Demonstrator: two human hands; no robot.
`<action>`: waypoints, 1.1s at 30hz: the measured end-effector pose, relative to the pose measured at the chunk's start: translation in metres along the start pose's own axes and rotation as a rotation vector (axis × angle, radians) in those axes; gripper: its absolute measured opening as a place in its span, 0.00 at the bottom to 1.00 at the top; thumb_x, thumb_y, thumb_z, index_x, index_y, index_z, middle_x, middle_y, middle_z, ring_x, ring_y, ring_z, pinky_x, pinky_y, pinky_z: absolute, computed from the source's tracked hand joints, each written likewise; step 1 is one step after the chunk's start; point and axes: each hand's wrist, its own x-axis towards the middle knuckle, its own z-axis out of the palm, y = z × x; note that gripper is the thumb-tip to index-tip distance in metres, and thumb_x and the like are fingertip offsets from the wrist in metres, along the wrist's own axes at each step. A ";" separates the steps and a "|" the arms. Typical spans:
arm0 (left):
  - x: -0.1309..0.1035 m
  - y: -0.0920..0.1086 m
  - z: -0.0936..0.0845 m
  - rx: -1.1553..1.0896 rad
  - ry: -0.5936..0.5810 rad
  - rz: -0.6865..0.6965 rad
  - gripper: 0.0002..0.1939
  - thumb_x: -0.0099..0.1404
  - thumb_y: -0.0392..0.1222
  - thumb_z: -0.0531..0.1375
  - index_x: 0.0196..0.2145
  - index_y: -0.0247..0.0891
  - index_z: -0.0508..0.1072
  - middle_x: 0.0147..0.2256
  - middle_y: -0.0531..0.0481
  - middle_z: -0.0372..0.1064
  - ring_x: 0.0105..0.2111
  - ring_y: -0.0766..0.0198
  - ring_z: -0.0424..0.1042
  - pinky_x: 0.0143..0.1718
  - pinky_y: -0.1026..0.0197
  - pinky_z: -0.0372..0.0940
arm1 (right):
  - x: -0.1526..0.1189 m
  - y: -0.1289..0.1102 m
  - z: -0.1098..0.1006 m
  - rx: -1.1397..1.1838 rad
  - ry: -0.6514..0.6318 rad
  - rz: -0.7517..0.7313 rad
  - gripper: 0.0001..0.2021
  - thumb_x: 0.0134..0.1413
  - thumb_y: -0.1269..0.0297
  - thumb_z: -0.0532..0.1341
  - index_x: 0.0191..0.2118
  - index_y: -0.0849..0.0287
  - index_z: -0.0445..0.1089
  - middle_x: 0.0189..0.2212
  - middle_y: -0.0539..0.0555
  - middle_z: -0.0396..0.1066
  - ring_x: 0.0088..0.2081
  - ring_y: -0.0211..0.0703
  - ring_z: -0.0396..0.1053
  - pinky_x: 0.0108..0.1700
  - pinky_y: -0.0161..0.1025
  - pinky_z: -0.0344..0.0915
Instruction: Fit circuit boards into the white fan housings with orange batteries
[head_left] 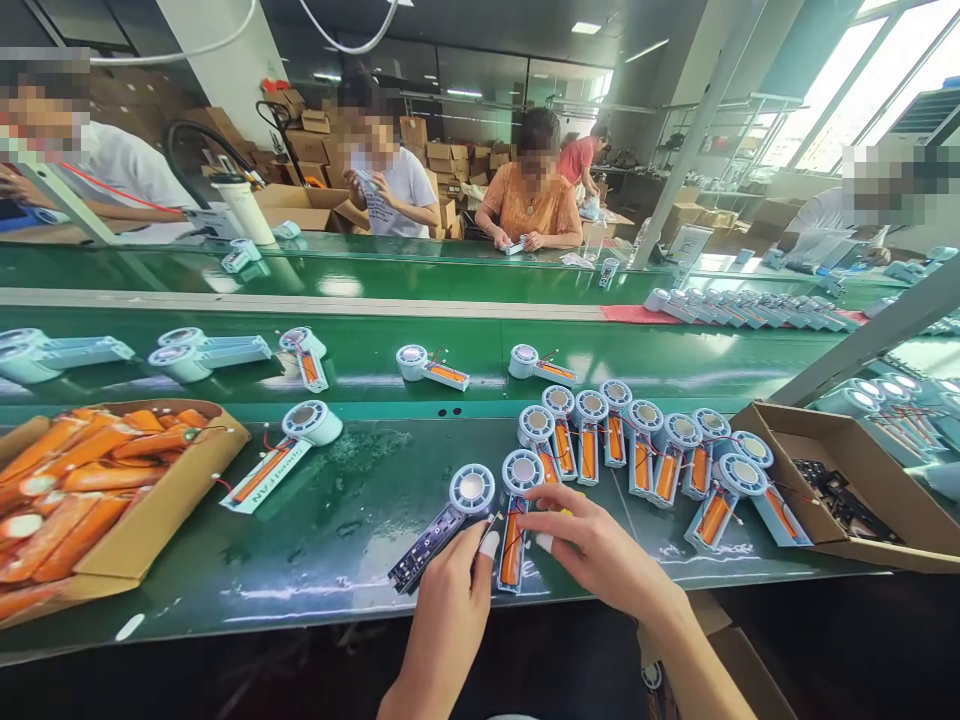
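Observation:
Close to the table's front edge, my left hand (454,595) is closed on a light-blue fan unit (472,489) whose handle shows a dark circuit board (427,548). Just right of it, my right hand (592,545) has its fingers apart over a second fan unit (512,545), which has an orange battery in its open handle; the fingertips are at its upper part and thin wires. Whether they touch it is hard to tell. Several more fan units (589,450) with orange batteries stand grouped behind and to the right. Another fan (274,465) lies to the left.
A cardboard box of orange batteries (161,515) sits at the left, and a box with dark boards (900,520) at the right. Behind runs a green conveyor (360,395) carrying fan units. A slanted metal post (870,325) crosses the right side. Several people work beyond.

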 end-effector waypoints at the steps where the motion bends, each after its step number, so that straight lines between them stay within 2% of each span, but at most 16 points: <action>1: 0.001 0.000 0.000 -0.022 0.015 0.028 0.21 0.70 0.42 0.47 0.51 0.35 0.75 0.48 0.38 0.77 0.46 0.51 0.78 0.46 0.51 0.73 | 0.003 0.000 0.004 -0.005 0.005 -0.023 0.21 0.62 0.78 0.53 0.51 0.49 0.76 0.57 0.55 0.69 0.55 0.46 0.70 0.57 0.44 0.66; 3: 0.003 0.001 0.000 -0.058 0.032 0.069 0.20 0.70 0.41 0.47 0.49 0.37 0.76 0.47 0.38 0.77 0.45 0.53 0.78 0.45 0.53 0.73 | 0.009 0.000 0.011 0.066 0.056 -0.040 0.15 0.64 0.74 0.56 0.46 0.52 0.78 0.50 0.55 0.74 0.50 0.45 0.73 0.54 0.41 0.68; 5: 0.004 0.001 0.001 -0.075 0.044 0.077 0.19 0.70 0.41 0.47 0.47 0.37 0.76 0.46 0.39 0.77 0.45 0.53 0.78 0.45 0.54 0.73 | 0.015 0.000 0.018 0.176 0.147 0.029 0.11 0.64 0.70 0.58 0.44 0.53 0.78 0.41 0.53 0.78 0.43 0.44 0.75 0.48 0.38 0.70; 7: 0.004 0.001 0.002 -0.086 0.061 0.053 0.18 0.70 0.42 0.48 0.47 0.37 0.76 0.46 0.38 0.78 0.47 0.51 0.78 0.47 0.52 0.73 | 0.021 -0.001 0.025 0.240 0.213 0.131 0.08 0.62 0.68 0.61 0.44 0.54 0.78 0.36 0.52 0.79 0.37 0.43 0.75 0.41 0.36 0.70; 9: 0.002 0.001 0.003 -0.107 0.083 0.001 0.18 0.69 0.44 0.49 0.48 0.37 0.73 0.46 0.38 0.78 0.46 0.50 0.78 0.46 0.50 0.73 | 0.024 -0.003 0.030 0.224 0.226 0.160 0.07 0.62 0.67 0.62 0.42 0.54 0.77 0.33 0.51 0.78 0.33 0.42 0.74 0.37 0.36 0.69; 13: -0.004 0.006 0.003 -0.227 0.060 -0.105 0.17 0.71 0.48 0.48 0.51 0.39 0.66 0.36 0.44 0.80 0.34 0.53 0.80 0.36 0.54 0.73 | 0.022 -0.004 0.039 0.079 0.250 0.057 0.09 0.64 0.70 0.58 0.41 0.55 0.77 0.36 0.53 0.76 0.36 0.42 0.73 0.38 0.36 0.68; 16: -0.005 0.009 0.003 -0.272 0.046 -0.103 0.15 0.71 0.49 0.47 0.49 0.42 0.65 0.35 0.46 0.79 0.34 0.54 0.80 0.36 0.55 0.71 | 0.018 -0.003 0.043 -0.099 0.275 -0.013 0.11 0.65 0.72 0.56 0.45 0.56 0.75 0.37 0.55 0.75 0.38 0.45 0.73 0.39 0.38 0.68; 21: -0.005 0.011 0.004 -0.308 0.043 -0.135 0.16 0.71 0.51 0.47 0.50 0.41 0.63 0.33 0.47 0.78 0.32 0.54 0.78 0.36 0.54 0.71 | 0.018 -0.006 0.041 -0.340 0.215 -0.075 0.11 0.65 0.75 0.55 0.45 0.57 0.73 0.36 0.56 0.74 0.37 0.46 0.71 0.38 0.39 0.65; 25: -0.002 0.013 0.003 -0.264 0.034 -0.073 0.18 0.71 0.47 0.45 0.51 0.41 0.67 0.37 0.44 0.78 0.35 0.55 0.78 0.38 0.54 0.70 | 0.019 -0.012 0.039 -0.332 0.220 -0.070 0.10 0.65 0.75 0.54 0.43 0.57 0.71 0.35 0.54 0.73 0.36 0.46 0.69 0.38 0.40 0.63; 28: -0.001 0.015 0.000 -0.258 0.022 -0.031 0.17 0.71 0.47 0.46 0.47 0.41 0.70 0.39 0.44 0.77 0.36 0.56 0.77 0.39 0.57 0.69 | 0.018 -0.017 0.038 -0.284 0.164 -0.065 0.10 0.63 0.77 0.55 0.41 0.57 0.70 0.34 0.54 0.71 0.36 0.46 0.67 0.37 0.40 0.63; 31: 0.000 0.016 -0.002 -0.283 -0.007 -0.031 0.15 0.71 0.48 0.47 0.42 0.42 0.71 0.35 0.47 0.76 0.33 0.57 0.75 0.37 0.59 0.67 | 0.016 -0.019 0.038 -0.266 0.099 -0.061 0.10 0.63 0.77 0.54 0.41 0.58 0.69 0.34 0.54 0.70 0.35 0.46 0.66 0.36 0.40 0.64; 33: 0.001 0.016 -0.002 -0.299 -0.016 -0.055 0.15 0.71 0.49 0.48 0.41 0.42 0.71 0.31 0.49 0.74 0.30 0.58 0.73 0.34 0.60 0.65 | 0.015 -0.018 0.039 -0.248 0.095 -0.054 0.10 0.65 0.76 0.54 0.45 0.57 0.69 0.35 0.54 0.71 0.36 0.46 0.66 0.38 0.41 0.65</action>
